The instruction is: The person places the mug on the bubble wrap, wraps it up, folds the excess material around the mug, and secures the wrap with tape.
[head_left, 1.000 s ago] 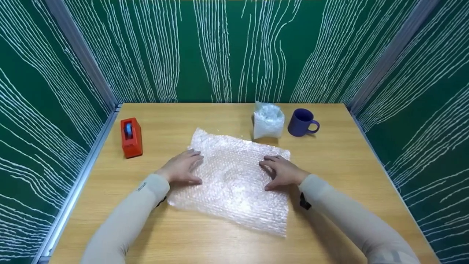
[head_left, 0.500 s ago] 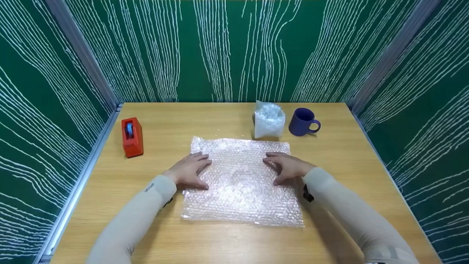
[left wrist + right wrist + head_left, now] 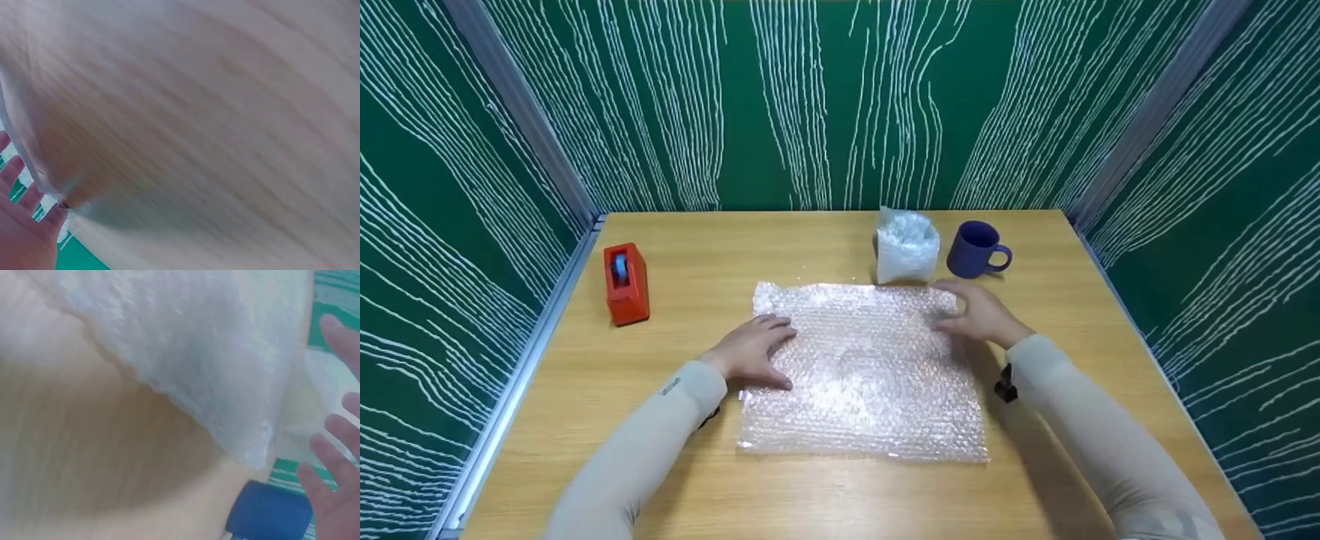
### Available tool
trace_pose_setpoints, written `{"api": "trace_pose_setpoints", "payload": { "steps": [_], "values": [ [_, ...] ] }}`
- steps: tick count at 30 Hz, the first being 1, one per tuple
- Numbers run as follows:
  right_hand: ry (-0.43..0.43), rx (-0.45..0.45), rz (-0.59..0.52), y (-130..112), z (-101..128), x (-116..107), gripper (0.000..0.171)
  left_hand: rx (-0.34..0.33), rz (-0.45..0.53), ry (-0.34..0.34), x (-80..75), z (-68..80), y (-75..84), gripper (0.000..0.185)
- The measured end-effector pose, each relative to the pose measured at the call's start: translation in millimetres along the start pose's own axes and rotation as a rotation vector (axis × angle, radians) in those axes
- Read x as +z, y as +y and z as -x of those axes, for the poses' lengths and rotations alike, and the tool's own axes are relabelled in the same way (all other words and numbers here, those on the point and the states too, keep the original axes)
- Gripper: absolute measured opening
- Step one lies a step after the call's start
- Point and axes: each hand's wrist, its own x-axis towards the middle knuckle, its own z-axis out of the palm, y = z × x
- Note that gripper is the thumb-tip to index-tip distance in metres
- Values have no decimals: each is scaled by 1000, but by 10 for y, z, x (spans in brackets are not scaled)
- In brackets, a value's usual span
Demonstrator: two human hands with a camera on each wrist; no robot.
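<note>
Bubble wrap [image 3: 864, 371] lies flat mid-worktop [image 3: 697, 255]. Left hand [image 3: 751, 349] is spread, pressing its left edge. Right hand [image 3: 979, 311], fingers loose and holding nothing, hovers at the far right corner, near the mug [image 3: 975, 250]. Best keep that left palm firm so the sheet stays square.

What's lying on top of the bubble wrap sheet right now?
Only the left hand rests on the bubble wrap sheet; the right hand is at its far corner. Contact is unclear.

Bubble wrap sheet [image 3: 862, 367] table-centre; tape dispenser [image 3: 625, 283] left; mug [image 3: 976, 250] behind-right.
</note>
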Motion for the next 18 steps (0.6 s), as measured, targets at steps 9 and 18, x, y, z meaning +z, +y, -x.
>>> {"api": "trace_pose_setpoints", "payload": {
  "steps": [9, 18],
  "values": [
    [212, 33, -26, 35, -66, -254, 70, -1, 18, 7, -29, 9, 62, 106],
    [243, 131, -65, 131, -197, -518, 81, 3, 14, 3, -43, -8, 67, 105]
  ]
}}
